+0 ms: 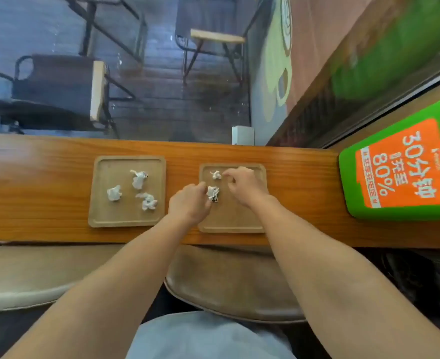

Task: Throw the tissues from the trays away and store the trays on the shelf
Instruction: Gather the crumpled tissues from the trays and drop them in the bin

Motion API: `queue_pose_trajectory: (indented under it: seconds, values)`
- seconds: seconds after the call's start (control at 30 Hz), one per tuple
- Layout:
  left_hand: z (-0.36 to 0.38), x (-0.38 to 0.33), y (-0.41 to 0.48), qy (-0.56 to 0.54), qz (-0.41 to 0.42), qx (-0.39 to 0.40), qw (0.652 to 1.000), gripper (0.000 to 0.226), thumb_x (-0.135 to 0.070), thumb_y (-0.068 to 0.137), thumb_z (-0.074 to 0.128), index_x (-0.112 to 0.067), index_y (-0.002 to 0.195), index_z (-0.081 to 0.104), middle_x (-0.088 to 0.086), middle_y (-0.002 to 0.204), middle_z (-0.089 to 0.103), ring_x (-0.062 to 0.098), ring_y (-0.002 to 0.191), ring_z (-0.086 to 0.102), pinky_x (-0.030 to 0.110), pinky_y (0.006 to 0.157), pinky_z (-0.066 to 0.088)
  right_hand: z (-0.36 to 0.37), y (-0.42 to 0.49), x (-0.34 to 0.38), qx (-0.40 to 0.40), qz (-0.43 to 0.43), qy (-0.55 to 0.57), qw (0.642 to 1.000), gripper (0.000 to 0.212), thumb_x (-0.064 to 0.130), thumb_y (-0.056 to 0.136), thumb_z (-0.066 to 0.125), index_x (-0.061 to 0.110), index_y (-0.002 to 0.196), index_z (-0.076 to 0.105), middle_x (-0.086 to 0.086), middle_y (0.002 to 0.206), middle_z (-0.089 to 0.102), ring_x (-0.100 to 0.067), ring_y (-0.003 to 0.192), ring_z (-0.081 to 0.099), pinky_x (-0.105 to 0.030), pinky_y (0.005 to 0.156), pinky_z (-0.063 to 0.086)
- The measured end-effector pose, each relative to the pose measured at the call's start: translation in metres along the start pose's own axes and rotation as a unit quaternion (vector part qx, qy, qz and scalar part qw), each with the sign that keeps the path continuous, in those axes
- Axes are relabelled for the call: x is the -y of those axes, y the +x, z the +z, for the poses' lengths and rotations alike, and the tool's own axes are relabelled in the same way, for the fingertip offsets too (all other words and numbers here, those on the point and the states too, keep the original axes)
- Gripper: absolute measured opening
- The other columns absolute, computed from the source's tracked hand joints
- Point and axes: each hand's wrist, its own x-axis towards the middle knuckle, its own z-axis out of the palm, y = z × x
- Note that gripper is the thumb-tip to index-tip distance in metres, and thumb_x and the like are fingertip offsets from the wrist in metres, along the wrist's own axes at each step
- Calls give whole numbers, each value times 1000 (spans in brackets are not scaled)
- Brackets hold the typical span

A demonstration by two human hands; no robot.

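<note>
We get even, fairly bright light, probably daylight through the window (384, 63) upper right; shadows stay soft. Strong fisheye bend at edges, slight overall softness, floor (162, 81) shows pale glare.

Tan trays (127, 221), white tissues (114, 193), green-orange sign (400, 167).

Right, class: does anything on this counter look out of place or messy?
Yes. Crumpled tissues litter both wooden trays: three on the left tray, two on the right tray, one by the left hand, one by the right hand. Nothing looks spilled or broken.
</note>
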Motion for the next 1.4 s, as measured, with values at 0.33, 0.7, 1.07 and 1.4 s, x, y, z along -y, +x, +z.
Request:
queue_pose_trajectory:
  seconds: [0.33, 0.7, 1.07, 1.4]
  values:
    - [34, -7, 20, -25, -30, -52, 998, 22, -26, 92, 66, -19, 111, 57, 5, 99, 67, 25, 84, 62, 38, 64, 51, 31, 24, -4, 3, -35, -75, 997, 20, 18, 98, 48, 15, 113, 60, -2, 108, 54, -23, 92, 54, -33, 68, 45]
    - [33, 13, 9, -100, -28, -54, 993, 12, -25, 91, 67, -16, 97, 62, 2, 93, 58, 23, 83, 58, 37, 71, 51, 31, 21, -3, -63, -48, -65, 995, 35, 9, 88, 66, 17, 120, 54, -7, 115, 48, -23, 93, 52, -36, 69, 53]
    - [27, 22, 1, -245, -33, -22, 969, 11, -13, 90, 65, -14, 99, 71, 3, 93, 66, 19, 84, 62, 36, 75, 57, 46, 19, 1, -25, -16, -53, 998, 10, 10, 93, 60, 15, 90, 52, -4, 94, 51, -21, 81, 51, -32, 64, 44]
    - [11, 44, -11, -310, -144, -8, 940, 29, 10, 89, 44, -14, 95, 59, 6, 92, 67, 23, 87, 64, 32, 63, 55, 45, 5, 4, 26, 28, -26, 999, 6, 11, 92, 59, 15, 91, 54, -4, 97, 48, -20, 82, 52, -31, 68, 47]
